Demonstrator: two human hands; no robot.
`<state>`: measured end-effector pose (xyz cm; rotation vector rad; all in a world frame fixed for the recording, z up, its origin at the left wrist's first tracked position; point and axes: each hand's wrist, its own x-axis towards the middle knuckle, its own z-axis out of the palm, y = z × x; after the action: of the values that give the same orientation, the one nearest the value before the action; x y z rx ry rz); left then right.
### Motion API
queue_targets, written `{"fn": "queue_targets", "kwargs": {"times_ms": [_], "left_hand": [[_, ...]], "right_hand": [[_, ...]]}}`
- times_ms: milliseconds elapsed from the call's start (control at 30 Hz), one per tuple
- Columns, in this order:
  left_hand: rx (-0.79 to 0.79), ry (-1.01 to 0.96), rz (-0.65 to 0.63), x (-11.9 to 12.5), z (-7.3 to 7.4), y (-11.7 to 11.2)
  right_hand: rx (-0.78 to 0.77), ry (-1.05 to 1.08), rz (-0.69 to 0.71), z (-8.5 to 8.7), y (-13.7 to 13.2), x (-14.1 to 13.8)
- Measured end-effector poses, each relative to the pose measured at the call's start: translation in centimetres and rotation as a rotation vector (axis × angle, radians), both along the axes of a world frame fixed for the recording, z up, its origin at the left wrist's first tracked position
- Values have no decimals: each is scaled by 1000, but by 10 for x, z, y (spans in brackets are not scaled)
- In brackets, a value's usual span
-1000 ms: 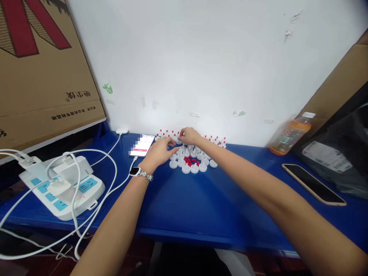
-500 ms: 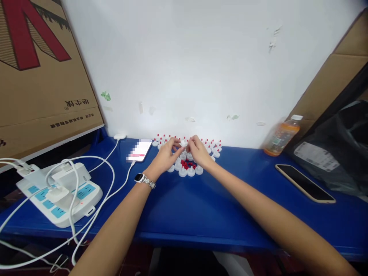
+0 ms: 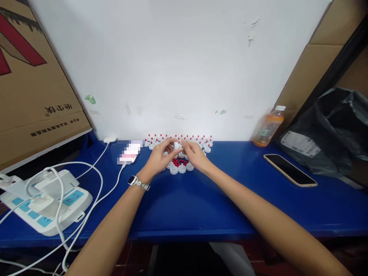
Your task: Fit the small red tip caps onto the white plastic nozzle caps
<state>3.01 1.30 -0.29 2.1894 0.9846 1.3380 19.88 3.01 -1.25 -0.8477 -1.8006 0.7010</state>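
Note:
My left hand holds a white nozzle cap between thumb and fingers, tilted on its side with the spout towards the right. My right hand pinches at the spout end; whatever sits between those fingertips is hidden. Beneath both hands lies a pile of small red tip caps. Around the pile stand white nozzle caps without red tips, such as the front one. Along the wall are several rows of white nozzle caps with red tips, partly covered by my hands.
On the left are a phone on a charging cable and a white power strip with looping cords. To the right stand an orange drink bottle, a second phone and a dark plastic bag. Cardboard boxes flank the blue table.
The view has shifted, so the scene sits further left. The white nozzle cap has turned onto its side in my left hand, and my right fingertips stay at it.

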Motion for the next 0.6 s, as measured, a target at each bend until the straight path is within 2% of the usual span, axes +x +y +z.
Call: {"fn": "queue_targets", "kwargs": {"times_ms": [167,267,333,433,500,600], "left_hand": [[-148,-221,-29,0,-3,9],[-177,-421,82,-18,-3,17],[-164,-327,126,-29,-4,20],[-143,-6,131,-35,-9,20],[-122,117,119,-35,-13,19],[-118,156,99,-31,-15,17]], "right_hand": [[158,-90,-180,7,-4,2],[198,-181,-262,4,1,14],[191,-315,-243,0,4,21],[136,-480,-152,-4,5,25],[93,-453,-115,-4,4,23],[2,-269,-77,-2,3,17]]}}
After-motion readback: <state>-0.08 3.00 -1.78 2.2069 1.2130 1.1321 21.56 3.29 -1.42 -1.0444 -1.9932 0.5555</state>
